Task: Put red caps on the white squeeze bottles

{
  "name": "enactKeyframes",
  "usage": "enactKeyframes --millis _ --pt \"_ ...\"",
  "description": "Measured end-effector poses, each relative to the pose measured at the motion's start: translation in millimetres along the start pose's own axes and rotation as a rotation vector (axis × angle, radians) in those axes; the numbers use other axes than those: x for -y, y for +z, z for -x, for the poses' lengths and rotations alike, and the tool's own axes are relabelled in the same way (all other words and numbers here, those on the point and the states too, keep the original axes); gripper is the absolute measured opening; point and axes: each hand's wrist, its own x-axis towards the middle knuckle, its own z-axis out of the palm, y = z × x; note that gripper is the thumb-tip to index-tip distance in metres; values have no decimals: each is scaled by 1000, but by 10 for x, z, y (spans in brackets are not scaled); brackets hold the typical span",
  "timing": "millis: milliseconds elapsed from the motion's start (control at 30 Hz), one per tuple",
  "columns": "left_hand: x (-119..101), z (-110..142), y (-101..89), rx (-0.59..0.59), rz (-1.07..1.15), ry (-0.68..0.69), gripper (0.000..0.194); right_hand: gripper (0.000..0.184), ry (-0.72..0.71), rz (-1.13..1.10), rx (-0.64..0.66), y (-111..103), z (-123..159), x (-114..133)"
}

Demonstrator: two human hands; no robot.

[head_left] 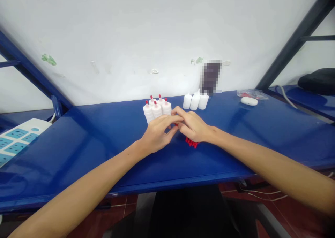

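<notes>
One camera gives the scene, worn on the person's head and looking forward and down over the bench. It stands above the near edge, which crosses the lower part of the view; beneath that edge the red floor shows. The left forearm and right forearm enter large from the lower corners and shrink toward the left grip and right grip, near the centre. Past them the view meets the wall, filling the top. The wide coverage cuts the power strip at the left border.
</notes>
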Motion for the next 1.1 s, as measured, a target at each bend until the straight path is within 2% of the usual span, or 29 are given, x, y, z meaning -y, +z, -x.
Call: enactKeyframes --millis 233,367,467,567,633,733,833,933,1100 --pt "-3 11 38 -24 35 -58 22 25 33 -56 -27 23 4 -1" --pt "-4 -71 -53 15 54 -92 15 26 0 -151 -61 17 16 -60" --pt "44 -191 -285 90 110 -142 9 31 41 -273 -118 3 19 -156" --pt "156 -287 -611 207 157 -242 11 23 187 -371 -174 3 1 -282" --pt "235 -312 -800 243 138 -298 14 18 266 -416 -187 6 -21 -361" --pt "304 -308 -952 349 99 -327 15 16 313 -484 -235 -12 -55 -438" --pt "305 -298 -970 478 82 -296 16 13 280 -538 -393 -80 -80 -483" --pt "287 -300 -948 579 71 -269 16 16 187 -584 -589 -210 -102 -564" --pt "299 -292 -917 715 0 -238 14 10 67 -547 -845 -590 -161 -832"
